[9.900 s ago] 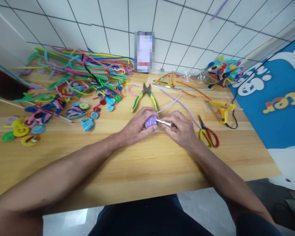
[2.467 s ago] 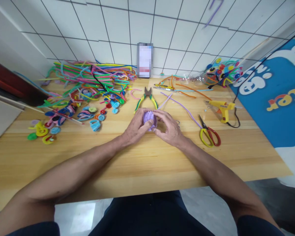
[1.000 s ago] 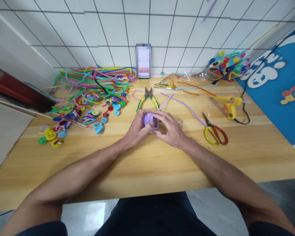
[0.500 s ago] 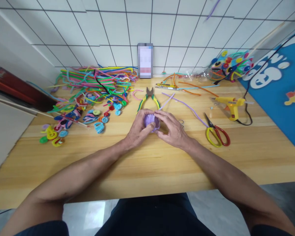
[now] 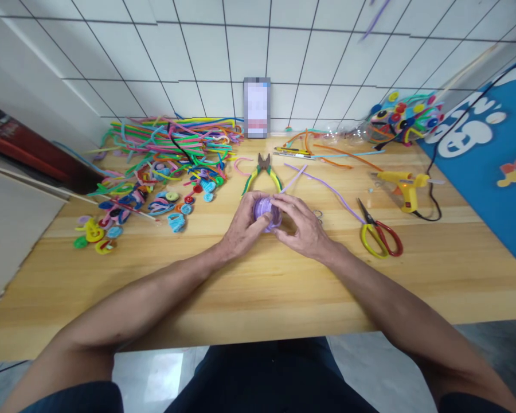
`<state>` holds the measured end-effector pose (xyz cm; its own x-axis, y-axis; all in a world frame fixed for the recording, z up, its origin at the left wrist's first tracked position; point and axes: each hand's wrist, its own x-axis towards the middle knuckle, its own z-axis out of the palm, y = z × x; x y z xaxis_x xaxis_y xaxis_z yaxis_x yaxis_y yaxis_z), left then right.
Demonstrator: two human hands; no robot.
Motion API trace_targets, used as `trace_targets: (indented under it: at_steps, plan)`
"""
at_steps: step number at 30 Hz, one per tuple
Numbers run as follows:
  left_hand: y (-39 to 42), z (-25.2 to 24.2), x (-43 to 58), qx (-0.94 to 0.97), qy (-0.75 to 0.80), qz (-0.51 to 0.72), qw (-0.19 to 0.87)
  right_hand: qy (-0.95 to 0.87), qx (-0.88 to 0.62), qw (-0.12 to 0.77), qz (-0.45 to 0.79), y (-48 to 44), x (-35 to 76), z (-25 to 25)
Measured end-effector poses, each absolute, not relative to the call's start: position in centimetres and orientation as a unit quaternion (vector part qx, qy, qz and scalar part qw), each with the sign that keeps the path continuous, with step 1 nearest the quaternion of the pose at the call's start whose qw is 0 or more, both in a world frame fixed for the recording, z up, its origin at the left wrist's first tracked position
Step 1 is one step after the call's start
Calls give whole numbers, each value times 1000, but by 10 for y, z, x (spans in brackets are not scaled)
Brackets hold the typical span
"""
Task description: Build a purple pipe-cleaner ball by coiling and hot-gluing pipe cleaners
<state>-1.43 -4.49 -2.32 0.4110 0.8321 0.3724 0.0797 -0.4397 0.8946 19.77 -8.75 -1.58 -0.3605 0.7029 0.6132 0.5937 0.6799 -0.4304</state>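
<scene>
A wound coil of purple pipe cleaner (image 5: 262,210) is held between my two hands over the middle of the wooden table. My left hand (image 5: 241,226) is closed around its left side, with the thumb across the front. From the right, my right hand (image 5: 301,228) closes its fingers and thumb on the coil's edge. A straight light-purple end (image 5: 295,178) sticks up and right past the right fingertips. Just behind the hands lie pliers (image 5: 264,163) with green and yellow handles, partly hidden. Another purple pipe cleaner (image 5: 332,188) stretches toward the scissors (image 5: 376,229).
Left, a heap of coloured pipe cleaners (image 5: 163,140) lies behind small coiled pieces (image 5: 177,222). A phone (image 5: 257,108) leans on the tiled wall. On the right are a yellow glue gun (image 5: 406,186) with its cord, small metal rings (image 5: 318,214) and a bag of colourful pieces (image 5: 406,117).
The view has shifted very slightly, so the things on the left appear a little further right. Both hands keep nearly the same grip on the purple coil.
</scene>
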Motion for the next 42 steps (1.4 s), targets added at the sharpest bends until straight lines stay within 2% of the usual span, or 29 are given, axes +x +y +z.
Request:
trace_targets:
  at_steps: [10, 21, 29, 35, 42]
  plan:
    - [-44, -12, -15, 737, 318, 389, 452, -826, -393, 401, 57, -87, 200, -16]
    - [-43, -20, -15, 702, 284, 411, 507, -845, -386, 368, 46, -86, 206, -5]
    - [-44, -20, -14, 684, 300, 406, 526, -838, -388, 380, 50, -87, 203, -8]
    - [-44, -18, -12, 666, 308, 416, 537, -806, -393, 442, -20, -92, 197, -5]
    - [-45, -19, -10, 655, 309, 424, 544, -814, -408, 412, -25, -96, 190, -4]
